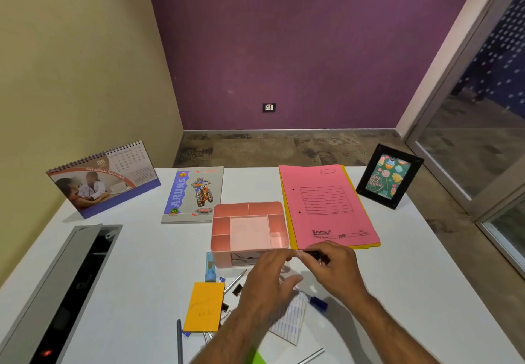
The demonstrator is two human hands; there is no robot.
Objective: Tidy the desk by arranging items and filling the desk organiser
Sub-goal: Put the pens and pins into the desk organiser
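A white counter (383,278) stands in a corner of beige and purple walls, with a glass door on the right.

The desk organiser (249,231) is a pink plastic box with rounded corners, near the middle of the counter. Its top is split into small compartments around one large central well, and all the compartments in view look bare. Its front face shows a drawer opening, partly hidden by the hands.

Both hands meet just in front of the organiser. The right hand (331,267) has its grip pinched shut on a small dark object (312,254), too hidden to name. The left hand (270,275) has its fingertips touching the same spot; whether its grip is closed on anything cannot be told.

A pink file (326,204) lies on a yellow one just right of the organiser, a framed birthday card (389,176) stands beyond it. A notebook (193,193) with a motorbike cover lies behind and to the left of the organiser, and a desk calendar (102,179) stands farther left. In front of the organiser lie an orange sticky pad (204,305), a blue tube (210,267), pens, black binder clips (237,289), a blue marker (316,302) and a sheet of labels (292,321), partly under the forearms. A grey cable tray (65,287) is open at the left edge.
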